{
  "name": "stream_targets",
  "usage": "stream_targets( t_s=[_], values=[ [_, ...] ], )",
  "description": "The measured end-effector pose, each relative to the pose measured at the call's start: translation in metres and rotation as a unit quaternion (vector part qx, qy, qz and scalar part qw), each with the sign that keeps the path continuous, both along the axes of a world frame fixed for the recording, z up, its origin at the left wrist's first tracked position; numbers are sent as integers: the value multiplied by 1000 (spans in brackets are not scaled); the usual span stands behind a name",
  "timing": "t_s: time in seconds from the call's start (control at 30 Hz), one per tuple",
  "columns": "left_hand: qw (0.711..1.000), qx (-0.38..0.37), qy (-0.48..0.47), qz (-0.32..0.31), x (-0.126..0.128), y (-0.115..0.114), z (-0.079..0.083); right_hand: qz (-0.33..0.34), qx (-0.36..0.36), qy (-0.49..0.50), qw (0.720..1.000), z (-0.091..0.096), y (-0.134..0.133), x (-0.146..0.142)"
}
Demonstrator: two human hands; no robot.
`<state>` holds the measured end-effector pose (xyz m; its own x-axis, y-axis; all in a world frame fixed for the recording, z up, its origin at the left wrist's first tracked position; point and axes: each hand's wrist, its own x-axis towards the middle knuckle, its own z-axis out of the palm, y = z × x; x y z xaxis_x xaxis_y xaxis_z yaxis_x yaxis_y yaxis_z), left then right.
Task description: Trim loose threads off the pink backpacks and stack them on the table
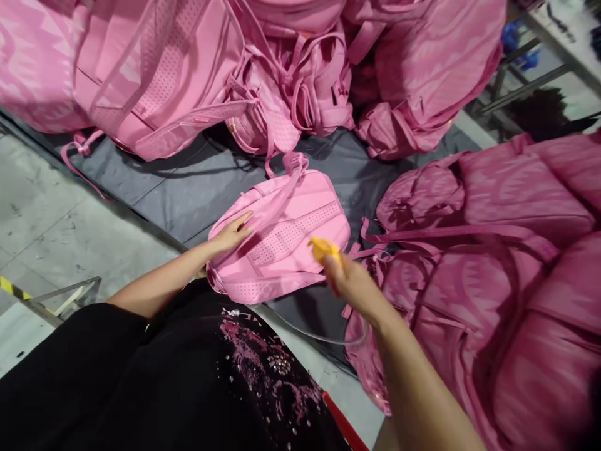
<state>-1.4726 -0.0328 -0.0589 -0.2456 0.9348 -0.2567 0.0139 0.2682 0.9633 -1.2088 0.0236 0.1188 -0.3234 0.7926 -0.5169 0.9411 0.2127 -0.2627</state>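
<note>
A pink backpack (pixel 286 235) lies back side up on a dark grey mat (pixel 188 181) in front of me. My left hand (pixel 232 233) rests flat on its left edge, fingers stretched out. My right hand (pixel 350 282) is closed around a small yellow tool (pixel 323 248), held just over the backpack's right edge. A thin clear tube (pixel 319 338) trails from the hand back toward my body.
A heap of pink backpacks (pixel 263 69) fills the back of the mat. More pink backpacks (pixel 493 263) are piled at my right. Bare concrete floor (pixel 56 232) and a metal frame (pixel 61 300) lie to the left. A metal rack (pixel 539 69) stands top right.
</note>
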Motion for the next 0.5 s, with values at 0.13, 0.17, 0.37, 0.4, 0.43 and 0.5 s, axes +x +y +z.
stream_targets(
  t_s=[0.13, 0.17, 0.37, 0.4, 0.43, 0.5],
  values=[
    [986, 30, 165, 15, 26, 20, 2, -36, -83, -68, 994, 8, -1, 37],
    [980, 29, 198, 20, 32, 25, 5, -72, -25, -97, 992, 9, 1, 45],
    [931, 128, 332, -88, 87, -30, 35, -37, -29, -80, 996, 14, -13, 102],
    [915, 149, 345, -146, 99, -48, 36, -53, 3, -72, 996, 15, -17, 111],
    [892, 160, 365, -215, 110, -64, 35, -79, 44, -73, 993, 15, -22, 119],
    [839, 129, 416, -326, 128, -86, 27, -109, 53, -62, 991, 14, -31, 134]
  ],
)
